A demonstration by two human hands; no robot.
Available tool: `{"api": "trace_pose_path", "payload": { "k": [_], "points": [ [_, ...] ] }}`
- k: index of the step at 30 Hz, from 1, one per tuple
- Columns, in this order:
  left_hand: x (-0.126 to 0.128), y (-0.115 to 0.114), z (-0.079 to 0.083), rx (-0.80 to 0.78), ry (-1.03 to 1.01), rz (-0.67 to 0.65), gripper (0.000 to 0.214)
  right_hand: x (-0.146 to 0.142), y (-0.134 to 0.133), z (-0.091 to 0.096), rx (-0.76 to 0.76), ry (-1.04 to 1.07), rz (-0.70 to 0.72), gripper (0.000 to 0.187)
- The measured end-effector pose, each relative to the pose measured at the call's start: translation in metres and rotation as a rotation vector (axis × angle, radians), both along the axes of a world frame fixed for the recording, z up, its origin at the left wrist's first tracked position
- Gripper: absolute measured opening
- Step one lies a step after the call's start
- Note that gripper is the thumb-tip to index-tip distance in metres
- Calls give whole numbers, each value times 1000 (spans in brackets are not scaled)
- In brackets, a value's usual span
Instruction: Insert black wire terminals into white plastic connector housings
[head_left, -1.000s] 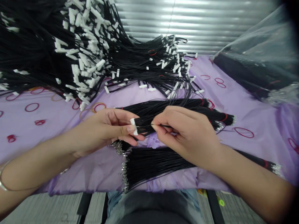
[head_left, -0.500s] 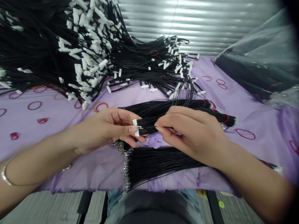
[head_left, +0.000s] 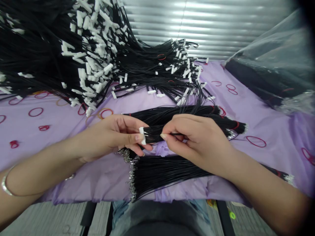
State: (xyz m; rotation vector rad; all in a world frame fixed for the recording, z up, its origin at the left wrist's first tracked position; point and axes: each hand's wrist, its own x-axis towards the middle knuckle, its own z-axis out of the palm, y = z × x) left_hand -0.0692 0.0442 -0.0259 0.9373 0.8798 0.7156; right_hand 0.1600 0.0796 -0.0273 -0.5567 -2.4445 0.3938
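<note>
A white multi-pin connector (head_left: 142, 135) is held above a purple printed sheet (head_left: 275, 157), gripped by the left hand (head_left: 110, 137) between thumb and fingers; the right hand (head_left: 197, 141) pinches a black wire (head_left: 177, 134) beside it, over crimped wire bundles (head_left: 167, 175)

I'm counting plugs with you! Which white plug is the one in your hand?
It's the white plastic connector pinched in the left hand, with black wires running from it. The other white connectors lie farther off in the big heap, on the purple cloth.

Wire heap (head_left: 46, 55) cut off at left, connector (head_left: 142, 135) pins too small
</note>
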Motion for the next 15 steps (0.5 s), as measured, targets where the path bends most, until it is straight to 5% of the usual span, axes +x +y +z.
{"api": "trace_pose_path", "payload": {
  "k": [15],
  "points": [
    [-1, 0, -3, 13, 37, 13, 10, 0, 3, -1, -19, 3, 51, 8]
  ]
}}
